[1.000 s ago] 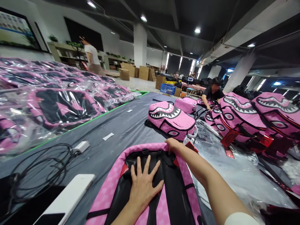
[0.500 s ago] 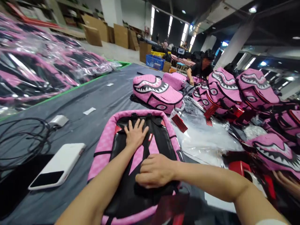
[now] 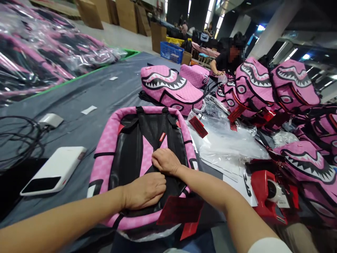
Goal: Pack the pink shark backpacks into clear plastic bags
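A pink and black backpack (image 3: pixel 103 140) lies with its strap side up in front of me, its straps crossing over the back panel. My left hand (image 3: pixel 144 189) rests on the lower middle of the panel, its fingers curled and pressed together; what they hold, if anything, is hidden. Just above and to the right, my right hand (image 3: pixel 165 161) is closed at the spot where the straps cross, its grip too hidden to make out. A dark red tag (image 3: pixel 180 211) hangs over the backpack's lower right edge.
Shark-mouth backpacks (image 3: pixel 171 86) lie beyond and at right. Clear plastic bags (image 3: pixel 223 140) and a red tape dispenser (image 3: pixel 265 193) are at right. A white power bank (image 3: pixel 54 170) and black cables (image 3: pixel 18 140) lie left. Across the table, a person (image 3: pixel 231 56) leans over bags.
My left hand has moved down from the top of the panel and its spread fingers have closed. My right hand has moved up to the strap crossing. The view has tilted down.
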{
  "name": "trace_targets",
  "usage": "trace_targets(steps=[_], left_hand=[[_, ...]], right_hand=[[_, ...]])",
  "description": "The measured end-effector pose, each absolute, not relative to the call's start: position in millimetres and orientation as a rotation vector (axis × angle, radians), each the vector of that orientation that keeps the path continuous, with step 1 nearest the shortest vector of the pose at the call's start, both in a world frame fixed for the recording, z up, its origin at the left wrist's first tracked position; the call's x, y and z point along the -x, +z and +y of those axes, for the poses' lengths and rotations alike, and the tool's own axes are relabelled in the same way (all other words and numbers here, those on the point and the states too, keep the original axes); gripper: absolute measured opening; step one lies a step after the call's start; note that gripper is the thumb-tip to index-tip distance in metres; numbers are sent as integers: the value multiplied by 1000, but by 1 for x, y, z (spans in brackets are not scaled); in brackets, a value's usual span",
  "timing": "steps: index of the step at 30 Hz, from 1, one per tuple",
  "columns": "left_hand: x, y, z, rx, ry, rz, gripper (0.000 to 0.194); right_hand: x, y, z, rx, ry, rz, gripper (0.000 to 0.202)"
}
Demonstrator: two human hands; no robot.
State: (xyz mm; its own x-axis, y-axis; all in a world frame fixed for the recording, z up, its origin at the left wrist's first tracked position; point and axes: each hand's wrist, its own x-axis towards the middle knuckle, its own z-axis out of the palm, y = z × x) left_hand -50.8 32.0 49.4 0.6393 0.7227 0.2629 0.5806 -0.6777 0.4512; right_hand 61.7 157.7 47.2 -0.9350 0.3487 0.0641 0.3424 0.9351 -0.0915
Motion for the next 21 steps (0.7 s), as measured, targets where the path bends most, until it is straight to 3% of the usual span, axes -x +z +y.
trace_targets(steps=[3, 6, 9, 12, 21], left_hand=[[51, 27, 43, -2546, 530, 956, 28], [52, 16, 48, -2429, 522, 1217, 21], [57, 15, 49, -2324, 593, 1487, 21], [67, 12, 49, -2226, 703, 1661, 34], [87, -19, 48, -2365, 883, 1781, 46]], right_hand=[[-65, 52, 161, 648, 241, -2860, 24], [-76, 66, 153, 590, 260, -2810, 22], [-90, 80, 135, -115, 293, -3006, 7], [-95, 83, 118, -742, 257, -3128, 15], [-74, 48, 121, -545, 132, -3255, 19]])
